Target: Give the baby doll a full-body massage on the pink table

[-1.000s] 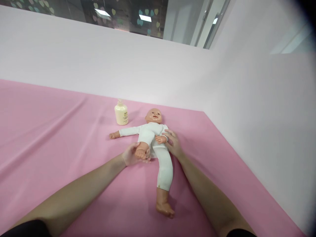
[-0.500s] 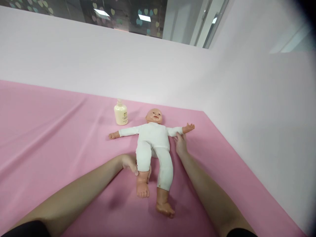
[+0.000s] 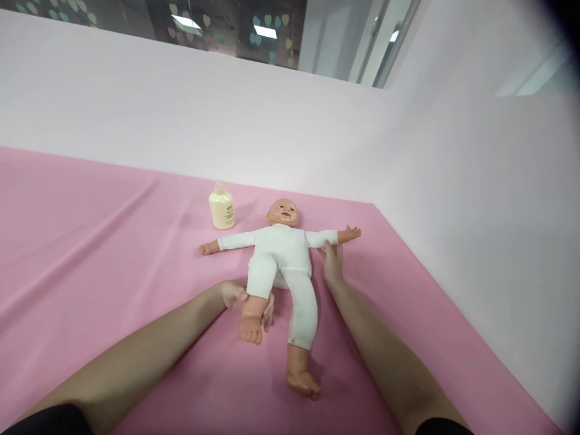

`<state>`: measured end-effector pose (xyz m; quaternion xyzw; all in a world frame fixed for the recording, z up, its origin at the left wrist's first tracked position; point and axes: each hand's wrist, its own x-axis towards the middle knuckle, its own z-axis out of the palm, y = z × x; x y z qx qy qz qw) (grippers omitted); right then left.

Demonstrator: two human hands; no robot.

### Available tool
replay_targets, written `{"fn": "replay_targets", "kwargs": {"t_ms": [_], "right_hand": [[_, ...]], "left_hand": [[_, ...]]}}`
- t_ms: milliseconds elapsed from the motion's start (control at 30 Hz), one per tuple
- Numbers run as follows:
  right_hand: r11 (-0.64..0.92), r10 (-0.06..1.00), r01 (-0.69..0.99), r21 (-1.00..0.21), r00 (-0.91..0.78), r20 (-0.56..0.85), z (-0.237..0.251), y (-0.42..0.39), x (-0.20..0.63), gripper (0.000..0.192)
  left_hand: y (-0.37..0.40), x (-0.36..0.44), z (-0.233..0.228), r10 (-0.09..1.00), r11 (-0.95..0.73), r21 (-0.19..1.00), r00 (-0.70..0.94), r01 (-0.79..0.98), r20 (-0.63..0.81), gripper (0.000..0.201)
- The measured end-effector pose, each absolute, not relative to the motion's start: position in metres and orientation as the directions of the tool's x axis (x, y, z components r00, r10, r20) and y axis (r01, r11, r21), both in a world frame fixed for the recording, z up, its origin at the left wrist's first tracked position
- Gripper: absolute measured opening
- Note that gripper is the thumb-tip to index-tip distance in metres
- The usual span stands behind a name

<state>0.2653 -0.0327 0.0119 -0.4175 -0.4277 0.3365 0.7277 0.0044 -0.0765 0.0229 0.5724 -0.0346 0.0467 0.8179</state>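
While your left hand (image 3: 235, 296) grips the doll (image 3: 283, 257) by its lower leg, raising that foot, your right hand (image 3: 333, 266) rests open against its outstretched arm, steadying it. Lotion bottle (image 3: 222, 208) stands apart.

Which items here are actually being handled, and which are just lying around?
In hand:
- baby doll, on its back
- left hand, gripping the doll's lower leg above the foot
- right hand, touching the doll's outstretched arm

Lying about:
- cream lotion bottle, upright beside the doll's head, untouched
- pink cloth underneath

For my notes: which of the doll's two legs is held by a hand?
The leg on the picture's left, held at the ankle by the left hand. The other leg lies straight and untouched on the pink cloth.
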Motion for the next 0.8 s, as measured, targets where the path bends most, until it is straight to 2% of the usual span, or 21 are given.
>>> {"fn": "replay_targets", "kwargs": {"t_ms": [100, 167, 267, 333, 433, 533, 667, 800], "right_hand": [[0.496, 0.820, 0.046, -0.867, 0.305, 0.485, 0.015, -0.038, 0.260, 0.044], [0.532, 0.804, 0.201, -0.823, 0.184, 0.565, 0.015, -0.041, 0.259, 0.043], [0.608, 0.753, 0.433, -0.666, -0.047, 0.657, 0.016, -0.045, 0.259, 0.040], [0.649, 0.720, 0.521, -0.554, -0.186, 0.669, 0.018, -0.047, 0.260, 0.038], [0.664, 0.698, 0.586, -0.464, -0.265, 0.665, 0.021, -0.049, 0.261, 0.037], [0.664, 0.688, 0.612, -0.430, -0.275, 0.671, 0.022, -0.049, 0.261, 0.036], [0.677, 0.676, 0.600, -0.425, -0.279, 0.683, 0.021, -0.048, 0.260, 0.037], [0.694, 0.662, 0.550, -0.465, -0.234, 0.712, 0.020, -0.049, 0.259, 0.040]], "left_hand": [[-0.078, 0.008, 0.019, 0.152, 0.470, 0.846, 0.967, -0.253, 0.205, 0.057], [-0.078, 0.009, 0.019, 0.244, 0.497, 0.810, 0.946, -0.311, 0.214, 0.055], [-0.079, 0.010, 0.022, 0.351, 0.518, 0.796, 0.927, -0.313, 0.135, 0.053], [-0.079, 0.011, 0.021, 0.390, 0.549, 0.788, 0.919, -0.278, 0.053, 0.053], [-0.077, 0.012, 0.017, 0.397, 0.609, 0.752, 0.918, -0.252, -0.014, 0.053], [-0.075, 0.013, 0.014, 0.407, 0.634, 0.727, 0.913, -0.264, -0.024, 0.055], [-0.077, 0.013, 0.017, 0.422, 0.616, 0.748, 0.905, -0.246, -0.049, 0.053], [-0.082, 0.012, 0.023, 0.432, 0.522, 0.834, 0.898, -0.177, -0.080, 0.051]]}}
